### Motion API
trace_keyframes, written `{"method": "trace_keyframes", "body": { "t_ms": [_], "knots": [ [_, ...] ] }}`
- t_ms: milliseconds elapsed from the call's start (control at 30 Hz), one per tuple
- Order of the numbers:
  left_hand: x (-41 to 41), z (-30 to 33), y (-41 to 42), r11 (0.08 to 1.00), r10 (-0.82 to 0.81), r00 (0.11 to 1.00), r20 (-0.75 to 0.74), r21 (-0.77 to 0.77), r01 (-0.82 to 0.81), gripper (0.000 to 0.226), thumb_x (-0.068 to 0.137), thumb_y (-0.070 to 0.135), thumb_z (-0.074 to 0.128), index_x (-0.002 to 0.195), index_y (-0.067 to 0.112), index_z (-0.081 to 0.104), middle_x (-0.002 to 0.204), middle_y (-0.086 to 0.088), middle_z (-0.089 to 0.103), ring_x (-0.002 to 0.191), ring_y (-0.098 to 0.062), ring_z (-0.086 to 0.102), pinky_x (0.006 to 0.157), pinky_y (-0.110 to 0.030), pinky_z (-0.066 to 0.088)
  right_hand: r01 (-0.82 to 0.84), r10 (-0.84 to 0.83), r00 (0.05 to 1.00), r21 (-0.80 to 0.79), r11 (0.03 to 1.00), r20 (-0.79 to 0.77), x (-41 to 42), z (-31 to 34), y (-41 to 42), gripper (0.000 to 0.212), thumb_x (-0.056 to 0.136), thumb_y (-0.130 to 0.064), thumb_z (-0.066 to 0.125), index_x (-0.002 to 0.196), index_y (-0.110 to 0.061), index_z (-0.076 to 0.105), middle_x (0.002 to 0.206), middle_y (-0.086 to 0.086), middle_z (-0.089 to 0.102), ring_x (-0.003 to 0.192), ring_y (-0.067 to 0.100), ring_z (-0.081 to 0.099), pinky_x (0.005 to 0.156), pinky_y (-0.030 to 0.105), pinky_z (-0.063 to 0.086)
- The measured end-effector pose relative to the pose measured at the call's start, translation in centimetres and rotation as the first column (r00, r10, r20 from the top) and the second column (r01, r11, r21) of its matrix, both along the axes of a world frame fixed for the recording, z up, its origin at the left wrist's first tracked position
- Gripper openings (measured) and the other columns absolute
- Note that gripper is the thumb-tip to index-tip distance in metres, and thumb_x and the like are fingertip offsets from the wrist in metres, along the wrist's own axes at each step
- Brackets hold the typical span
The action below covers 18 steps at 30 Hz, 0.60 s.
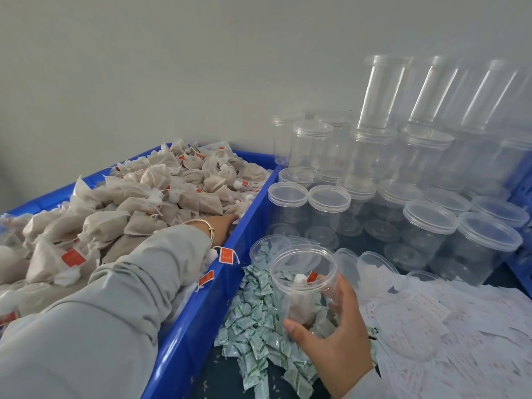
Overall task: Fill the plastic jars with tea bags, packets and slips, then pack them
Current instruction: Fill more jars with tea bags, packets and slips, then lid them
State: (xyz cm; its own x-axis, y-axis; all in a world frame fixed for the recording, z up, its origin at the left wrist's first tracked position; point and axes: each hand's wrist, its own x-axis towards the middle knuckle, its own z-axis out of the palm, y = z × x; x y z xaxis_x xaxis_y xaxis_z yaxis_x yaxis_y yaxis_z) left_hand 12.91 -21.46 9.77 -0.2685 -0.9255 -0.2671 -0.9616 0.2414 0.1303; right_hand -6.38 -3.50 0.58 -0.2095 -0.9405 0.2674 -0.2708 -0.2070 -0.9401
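Note:
My right hand (331, 338) grips an open clear plastic jar (305, 280) with at least one tea bag and a red tag inside. It holds the jar over a heap of green-and-white packets (253, 332). My left hand (223, 227) reaches across the blue crate (201, 315) into the pile of tea bags (138, 208). Its fingers lie among the bags near the crate's right wall, and the bags hide their grasp. White paper slips (431, 321) are spread to the right of the jar.
Many lidded empty jars (426, 228) stand stacked at the back right, against the wall. Loose lids (374, 263) lie behind the held jar. Red tags (226, 254) hang over the crate's rim. A second blue crate edge (522, 194) shows at the far right.

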Motion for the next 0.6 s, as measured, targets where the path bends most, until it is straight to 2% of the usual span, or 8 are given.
{"method": "trace_keyframes", "body": {
  "t_ms": [67, 100, 200, 300, 333, 500, 600],
  "knots": [
    [0.05, -0.34, -0.29, 0.999, 0.038, 0.998, 0.042, -0.003, -0.038, 0.048, 0.098, 0.023, 0.042, 0.144, 0.018, 0.031, 0.138, -0.013, 0.048, 0.121, -0.029, 0.05, 0.098, -0.033, 0.036, -0.017, 0.017, 1.0, 0.011, 1.0, -0.006, 0.16, 0.09, 0.08, 0.106, 0.043, -0.056, 0.08, 0.137, -0.043, 0.032, 0.13, -0.024, 0.051, 0.121, -0.002, 0.048, 0.103, 0.033, 0.045],
    [0.02, -0.42, -0.33, 0.999, 0.047, 0.997, 0.063, 0.003, -0.048, 0.043, 0.098, 0.024, 0.041, 0.14, 0.017, 0.036, 0.137, -0.014, 0.049, 0.12, -0.03, 0.05, 0.097, -0.033, 0.036, -0.025, 0.025, 1.0, 0.012, 1.0, -0.001, 0.21, 0.11, 0.09, 0.105, 0.043, -0.055, 0.08, 0.136, -0.045, 0.032, 0.13, -0.024, 0.05, 0.121, -0.004, 0.048, 0.103, 0.033, 0.044],
    [-0.2, -0.7, -0.48, 0.996, 0.094, 0.991, 0.095, -0.013, -0.093, 0.035, 0.096, 0.017, 0.045, 0.131, 0.012, 0.046, 0.131, -0.013, 0.054, 0.116, -0.029, 0.053, 0.093, -0.034, 0.039, -0.05, 0.05, 0.999, 0.005, 0.999, 0.012, 0.28, 0.07, 0.05, 0.101, 0.044, -0.052, 0.08, 0.133, -0.047, 0.033, 0.13, -0.028, 0.05, 0.12, -0.011, 0.045, 0.101, 0.02, 0.041],
    [-0.2, -0.85, -0.5, 0.981, 0.188, 0.973, 0.136, -0.083, -0.178, 0.03, 0.095, 0.014, 0.047, 0.124, 0.008, 0.054, 0.126, -0.014, 0.057, 0.113, -0.029, 0.055, 0.093, -0.034, 0.042, -0.055, 0.055, 0.998, -0.019, 0.998, 0.018, 0.19, -0.1, -0.07, 0.095, 0.047, -0.042, 0.083, 0.13, -0.047, 0.037, 0.125, -0.034, 0.051, 0.117, -0.014, 0.046, 0.086, 0.001, 0.04],
    [-0.14, -0.83, -0.51, 0.974, 0.217, 0.966, 0.144, -0.105, -0.203, 0.03, 0.095, 0.015, 0.048, 0.123, 0.007, 0.055, 0.126, -0.015, 0.057, 0.113, -0.03, 0.055, 0.093, -0.035, 0.042, -0.05, 0.05, 0.999, -0.022, 0.999, 0.021, 0.19, -0.1, -0.1, 0.094, 0.048, -0.039, 0.084, 0.129, -0.048, 0.037, 0.125, -0.036, 0.05, 0.116, -0.015, 0.046, 0.084, -0.001, 0.039],
    [-0.08, -0.29, -0.43, 0.958, 0.271, 0.946, 0.179, -0.144, -0.247, 0.035, 0.094, 0.012, 0.051, 0.128, 0.005, 0.053, 0.131, -0.015, 0.054, 0.118, -0.029, 0.054, 0.094, -0.032, 0.043, -0.043, 0.043, 0.999, 0.004, 0.999, 0.013, 0.11, -0.27, -0.06, 0.098, 0.047, -0.04, 0.085, 0.132, -0.047, 0.036, 0.126, -0.031, 0.052, 0.117, -0.013, 0.047, 0.091, 0.009, 0.04],
    [-0.1, -0.25, -0.44, 0.959, 0.274, 0.948, 0.16, -0.116, -0.258, 0.031, 0.094, 0.011, 0.052, 0.123, 0.001, 0.056, 0.126, -0.017, 0.057, 0.115, -0.031, 0.055, 0.094, -0.034, 0.043, -0.046, 0.046, 0.999, 0.022, 0.999, 0.002, -0.03, -0.42, 0.01, 0.106, 0.049, -0.038, 0.09, 0.139, -0.042, 0.033, 0.132, -0.026, 0.05, 0.123, -0.006, 0.046, 0.096, 0.015, 0.037]
  ]
}}
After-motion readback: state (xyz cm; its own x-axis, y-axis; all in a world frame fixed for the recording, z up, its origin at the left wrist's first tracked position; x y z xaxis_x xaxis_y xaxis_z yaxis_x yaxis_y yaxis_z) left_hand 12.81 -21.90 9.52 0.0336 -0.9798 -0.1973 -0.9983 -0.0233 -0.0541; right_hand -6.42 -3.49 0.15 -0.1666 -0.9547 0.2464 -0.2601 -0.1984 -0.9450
